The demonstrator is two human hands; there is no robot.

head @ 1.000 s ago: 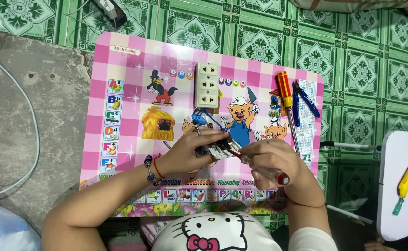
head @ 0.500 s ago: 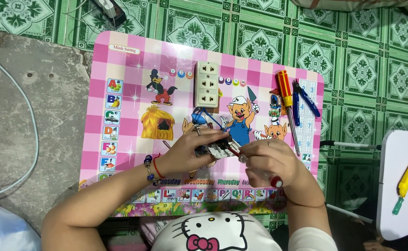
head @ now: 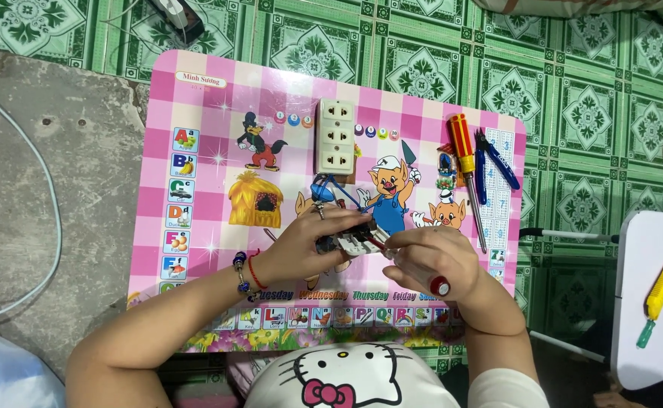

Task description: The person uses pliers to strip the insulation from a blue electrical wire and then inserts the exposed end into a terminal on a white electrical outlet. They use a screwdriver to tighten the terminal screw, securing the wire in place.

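Observation:
My left hand [head: 312, 238] grips a small dark and white electrical part [head: 350, 240] just above the pink cartoon-printed table [head: 203, 121]. My right hand [head: 430, 261] is closed around a clear-handled screwdriver with a red cap [head: 439, 285], its tip pointing into that part. Blue wires [head: 328, 189] run from the part toward a cream three-outlet socket block [head: 334, 137] lying at the table's middle back. A beaded bracelet and red string sit on my left wrist.
A red-and-yellow screwdriver [head: 464, 155] and blue-handled pliers [head: 494, 160] lie at the table's right. A white table [head: 641, 302] with a yellow-green tool [head: 655, 298] stands at the far right. Green patterned floor, grey concrete with a white cable [head: 48, 227] at left.
My right hand has shifted slightly on the screwdriver, its red cap moving a little; the left hand and the part stay put.

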